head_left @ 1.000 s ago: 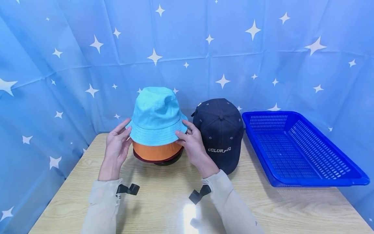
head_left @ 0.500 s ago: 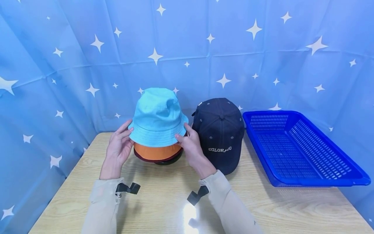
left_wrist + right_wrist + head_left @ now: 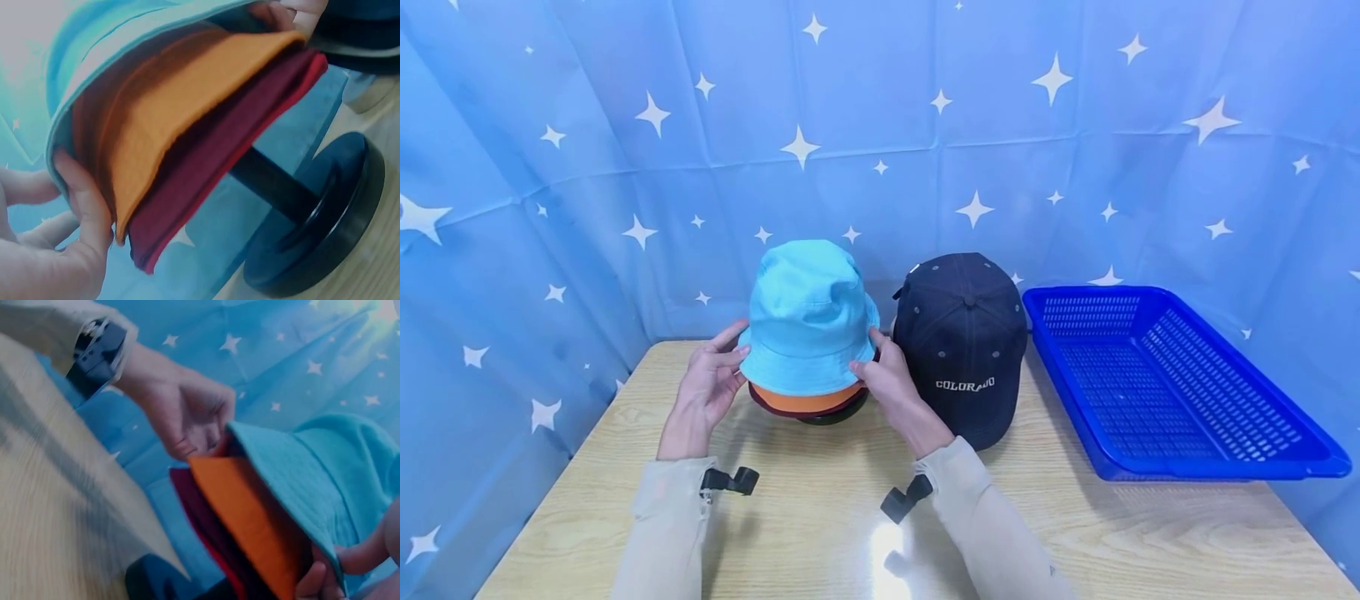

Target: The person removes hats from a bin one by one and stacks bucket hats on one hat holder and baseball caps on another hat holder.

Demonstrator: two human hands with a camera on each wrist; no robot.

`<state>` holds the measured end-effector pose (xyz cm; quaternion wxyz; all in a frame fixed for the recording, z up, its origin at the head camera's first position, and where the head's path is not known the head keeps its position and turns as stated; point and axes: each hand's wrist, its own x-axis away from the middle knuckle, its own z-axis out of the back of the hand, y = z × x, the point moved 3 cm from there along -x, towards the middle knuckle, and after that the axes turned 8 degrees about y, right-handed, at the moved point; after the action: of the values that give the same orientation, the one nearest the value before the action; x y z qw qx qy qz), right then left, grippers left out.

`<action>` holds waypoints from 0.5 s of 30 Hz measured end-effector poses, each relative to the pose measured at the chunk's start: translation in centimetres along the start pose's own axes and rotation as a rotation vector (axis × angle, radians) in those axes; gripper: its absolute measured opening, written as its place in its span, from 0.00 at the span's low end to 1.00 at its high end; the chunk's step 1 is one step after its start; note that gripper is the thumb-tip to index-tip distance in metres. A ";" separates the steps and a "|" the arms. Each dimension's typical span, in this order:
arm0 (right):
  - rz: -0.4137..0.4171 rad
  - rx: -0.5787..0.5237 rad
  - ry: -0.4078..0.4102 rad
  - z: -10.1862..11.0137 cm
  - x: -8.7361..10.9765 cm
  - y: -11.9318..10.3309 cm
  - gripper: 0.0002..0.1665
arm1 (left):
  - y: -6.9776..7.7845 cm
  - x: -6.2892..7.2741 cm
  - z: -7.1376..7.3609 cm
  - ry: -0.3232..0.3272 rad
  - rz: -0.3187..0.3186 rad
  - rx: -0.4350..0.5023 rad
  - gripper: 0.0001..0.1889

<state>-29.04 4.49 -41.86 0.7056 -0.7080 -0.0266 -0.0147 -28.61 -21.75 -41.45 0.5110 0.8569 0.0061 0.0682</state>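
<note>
A light-blue bucket hat (image 3: 805, 312) sits crown up over an orange bucket hat (image 3: 808, 402), whose brim shows below it. Under the orange one, the left wrist view shows a dark red hat (image 3: 200, 162) with a brighter red edge. All are on a black stand (image 3: 325, 212) with a round base. My left hand (image 3: 706, 387) pinches the blue brim at its left side, with a finger inside the brim. At the right side of the same brim, my right hand (image 3: 889, 375) pinches it between thumb and fingers. The crowns of the lower hats are hidden.
Close to the right of the stacked hats stands a navy cap (image 3: 966, 333) lettered COLORADO. Farther right, a blue perforated plastic basket (image 3: 1097, 442) rests on the wooden table (image 3: 805, 517). A blue curtain (image 3: 880, 100) with white stars hangs behind.
Both hands have lowered the light-blue hat over the orange one, so a narrower orange band shows beneath it. The navy cap and basket have stayed in place.
</note>
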 end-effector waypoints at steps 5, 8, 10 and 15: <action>0.030 0.088 0.013 -0.1 -0.4 0.7 0.46 | -0.3 -0.3 0.4 -0.016 0.001 -0.084 0.36; 0.043 0.119 0.007 0.0 -0.5 0.8 0.47 | -0.5 -0.5 0.5 -0.004 0.010 -0.109 0.37; 0.045 0.129 -0.003 0.0 -0.5 0.7 0.47 | -0.5 -0.5 0.5 0.009 0.013 -0.117 0.37; 0.020 0.100 -0.026 0.0 -0.3 0.5 0.46 | -0.5 -0.4 0.6 0.041 0.000 -0.117 0.37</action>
<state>-29.35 4.46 -42.34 0.7397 -0.6723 -0.0294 0.0027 -28.94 -22.09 -42.26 0.5599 0.8240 0.0125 0.0861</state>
